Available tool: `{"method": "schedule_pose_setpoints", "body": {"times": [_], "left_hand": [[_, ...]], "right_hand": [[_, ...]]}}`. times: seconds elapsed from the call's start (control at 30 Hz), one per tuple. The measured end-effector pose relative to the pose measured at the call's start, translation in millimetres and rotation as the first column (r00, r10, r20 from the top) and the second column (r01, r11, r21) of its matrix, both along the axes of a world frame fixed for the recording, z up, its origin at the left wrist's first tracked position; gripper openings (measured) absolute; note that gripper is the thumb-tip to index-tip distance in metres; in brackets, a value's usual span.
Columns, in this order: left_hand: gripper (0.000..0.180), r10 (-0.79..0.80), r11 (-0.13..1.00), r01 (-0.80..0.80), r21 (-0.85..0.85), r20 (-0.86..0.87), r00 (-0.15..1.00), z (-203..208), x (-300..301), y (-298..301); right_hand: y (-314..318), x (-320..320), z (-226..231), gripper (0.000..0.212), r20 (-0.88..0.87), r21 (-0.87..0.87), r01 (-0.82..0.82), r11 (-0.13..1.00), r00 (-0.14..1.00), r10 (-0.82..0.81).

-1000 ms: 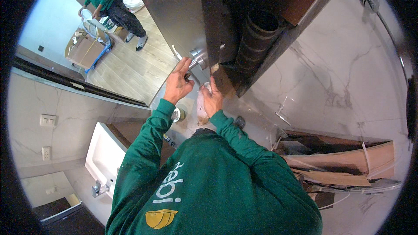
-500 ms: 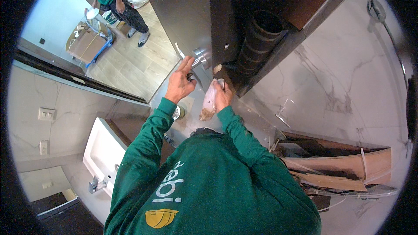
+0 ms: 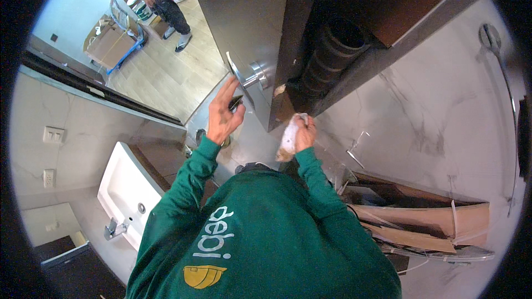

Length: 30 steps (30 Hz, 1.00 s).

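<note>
Currently, your right hand [image 3: 306, 133] is grasping a pale rag [image 3: 288, 137] right of the dark door [image 3: 244, 11]; your left hand [image 3: 223, 115] is holding its fingers outstretched beside the door handle [image 3: 251, 80], any grip being impossible to tell.

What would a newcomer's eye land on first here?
The broad green sweatshirt filling the lower middle. Above it, the right hand grips a pale, brown-tipped bundle, while the left hand is by the silver door handle. Then the black ribbed tube, upper right of centre.
</note>
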<state>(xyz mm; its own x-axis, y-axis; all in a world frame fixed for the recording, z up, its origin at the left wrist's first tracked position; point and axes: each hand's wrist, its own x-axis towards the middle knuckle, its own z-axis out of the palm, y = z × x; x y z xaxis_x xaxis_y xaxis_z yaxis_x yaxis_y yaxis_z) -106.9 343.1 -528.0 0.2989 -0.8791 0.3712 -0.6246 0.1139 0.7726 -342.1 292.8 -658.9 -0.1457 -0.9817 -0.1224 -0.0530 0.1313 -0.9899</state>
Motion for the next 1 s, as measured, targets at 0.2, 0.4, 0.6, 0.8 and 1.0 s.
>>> {"method": "schedule_pose_setpoints", "body": {"times": [0.2, 0.4, 0.6, 0.8, 1.0], "left_hand": [[0.019, 0.148, 0.926, 0.060, 0.372, -0.506, 0.850, -30.5, -31.7, 32.2], [0.024, 0.228, 0.939, -0.035, 0.343, -0.541, 0.810, -51.1, -67.8, 2.4], [0.023, 0.308, 0.948, -0.225, 0.227, -0.458, 0.834, -72.9, -95.9, -22.2], [0.015, 0.311, 0.950, -0.271, 0.152, -0.436, 0.845, -83.7, -96.2, -30.8], [0.011, 0.295, 0.953, -0.300, 0.048, -0.379, 0.877, -92.9, -95.9, -32.8]], "right_hand": [[-52.1, -36.2, 51.9, 0.029, -0.139, -0.303, -0.020, 0.953, 0.990, -0.024], [-163.8, -6.1, 134.6, 0.037, -0.465, -0.382, -0.264, 0.886, 0.883, 0.062], [-218.7, 53.8, 136.5, 0.034, -0.707, -0.338, -0.535, 0.774, 0.688, 0.167], [-231.6, 83.9, 110.9, 0.028, -0.950, -0.128, -0.588, 0.798, 0.304, 0.071], [-225.7, 80.0, 86.8, 0.025, -0.925, -0.302, -0.622, 0.722, 0.375, -0.064]]}}
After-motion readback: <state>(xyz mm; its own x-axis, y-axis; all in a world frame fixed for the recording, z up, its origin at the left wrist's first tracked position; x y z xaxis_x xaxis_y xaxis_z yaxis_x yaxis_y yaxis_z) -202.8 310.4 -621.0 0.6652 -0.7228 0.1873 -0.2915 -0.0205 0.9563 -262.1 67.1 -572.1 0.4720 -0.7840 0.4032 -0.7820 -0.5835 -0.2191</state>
